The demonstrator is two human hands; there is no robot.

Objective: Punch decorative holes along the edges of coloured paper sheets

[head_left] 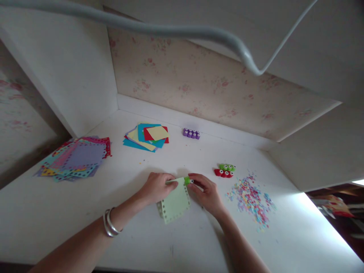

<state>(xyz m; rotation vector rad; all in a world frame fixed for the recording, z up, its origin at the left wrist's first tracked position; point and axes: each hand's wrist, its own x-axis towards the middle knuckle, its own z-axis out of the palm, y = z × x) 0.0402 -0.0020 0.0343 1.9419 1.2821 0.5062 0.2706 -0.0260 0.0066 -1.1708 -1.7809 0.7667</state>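
Note:
A pale green sheet of paper [175, 203] with small punched holes along several edges is pinched at its top left by my left hand [159, 186]. My right hand [207, 192] grips a small green craft punch [188, 181] at the sheet's top right corner; the fingers close round its right side. The punch sits over the paper's edge. To the right, green punches [227, 167] and red punches [223, 173] stand in two short rows.
Punched coloured sheets [85, 155] lie piled at the left. Plain coloured paper [155, 132] is stacked farther back, near purple punches [191, 133]. Confetti [251, 199] is scattered at the right. A grey cable-like bar [170, 30] crosses overhead.

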